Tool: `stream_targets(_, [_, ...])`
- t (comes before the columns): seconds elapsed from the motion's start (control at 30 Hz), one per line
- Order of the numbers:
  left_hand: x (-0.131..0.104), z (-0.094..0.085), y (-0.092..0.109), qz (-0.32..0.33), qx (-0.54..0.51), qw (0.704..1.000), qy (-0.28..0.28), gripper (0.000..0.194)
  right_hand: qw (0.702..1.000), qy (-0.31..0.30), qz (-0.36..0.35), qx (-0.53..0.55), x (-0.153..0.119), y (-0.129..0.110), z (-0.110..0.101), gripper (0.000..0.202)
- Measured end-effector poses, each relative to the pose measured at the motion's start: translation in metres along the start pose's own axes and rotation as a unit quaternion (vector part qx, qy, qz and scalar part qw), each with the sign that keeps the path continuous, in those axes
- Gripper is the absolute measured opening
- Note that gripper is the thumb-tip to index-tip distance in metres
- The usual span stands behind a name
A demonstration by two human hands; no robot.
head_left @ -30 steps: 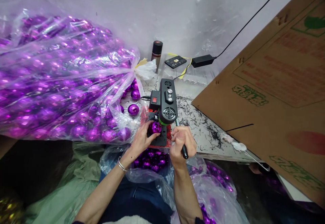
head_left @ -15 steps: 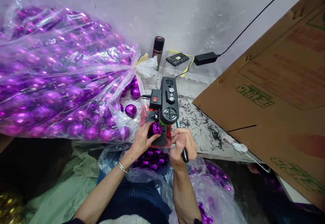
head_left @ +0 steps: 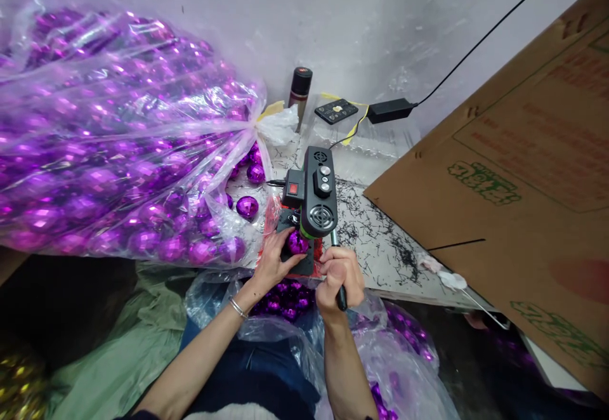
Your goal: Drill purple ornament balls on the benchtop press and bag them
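Observation:
Between the thumb and fingers of my left hand (head_left: 272, 262) sits a shiny purple faceted bauble (head_left: 297, 242). It rests under the front end of a small black bench press machine (head_left: 320, 188), over the machine's dark base plate (head_left: 301, 264). My right hand (head_left: 340, 278) is wrapped round the black-ended metal lever (head_left: 341, 298) at the machine's right side. The top of the bauble is partly hidden by the machine head. A red switch (head_left: 294, 188) shows on a box on the machine's left.
Left lies a big clear bag (head_left: 109, 153) of purple baubles, with a loose bauble (head_left: 247, 207) beside it. Black clippings (head_left: 380, 229) litter the tabletop. Behind stand a spray can (head_left: 299, 93), a phone-like slab (head_left: 335, 111) and a power adapter (head_left: 391, 110). A cardboard box (head_left: 514, 172) leans right.
The lever end and my right hand have shifted slightly left and down relative to the machine. My left hand still holds the bauble in place. The view has drifted a little.

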State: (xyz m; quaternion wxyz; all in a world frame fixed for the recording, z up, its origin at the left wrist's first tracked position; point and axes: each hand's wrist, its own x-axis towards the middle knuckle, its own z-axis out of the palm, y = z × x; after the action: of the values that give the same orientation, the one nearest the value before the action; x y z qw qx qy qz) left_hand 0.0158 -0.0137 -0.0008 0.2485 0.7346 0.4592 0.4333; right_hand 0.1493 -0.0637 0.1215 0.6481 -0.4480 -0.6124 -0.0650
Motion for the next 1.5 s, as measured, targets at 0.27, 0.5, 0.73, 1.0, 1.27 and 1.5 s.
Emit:
stream_targets(0.27, [-0.002, 0.001, -0.001, 0.007, -0.002, 1.000, -0.001, 0.061, 0.998, 0.029, -0.050, -0.021, -0.021, 0.020, 0.009, 0.034])
stream_targets(0.5, [-0.003, 0.001, -0.002, 0.018, -0.003, 1.000, -0.002, 0.061, 0.997, 0.054, -0.044, -0.015, -0.029, 0.023, 0.014, 0.037])
stream_targets(0.73, [-0.001, 0.001, -0.004, 0.022, -0.010, 1.000, -0.003, 0.061, 0.998, 0.054, -0.041, -0.014, -0.030, 0.024, 0.015, 0.038])
stream_targets(1.0, [0.001, 0.002, -0.005, 0.018, -0.025, 0.999, -0.010, 0.060, 0.998, 0.054, -0.044, 0.006, -0.037, 0.030, 0.019, 0.037])
stream_targets(1.27, [0.007, -0.005, -0.001, 0.035, -0.012, 0.999, -0.022, 0.061, 0.999, 0.044, -0.011, 0.030, 0.000, 0.007, 0.010, 0.038])
stream_targets(1.5, [-0.032, -0.042, 0.024, 0.145, 0.027, 0.988, -0.042, 0.065, 1.000, 0.006, 0.002, 0.014, 0.018, -0.006, 0.003, 0.037])
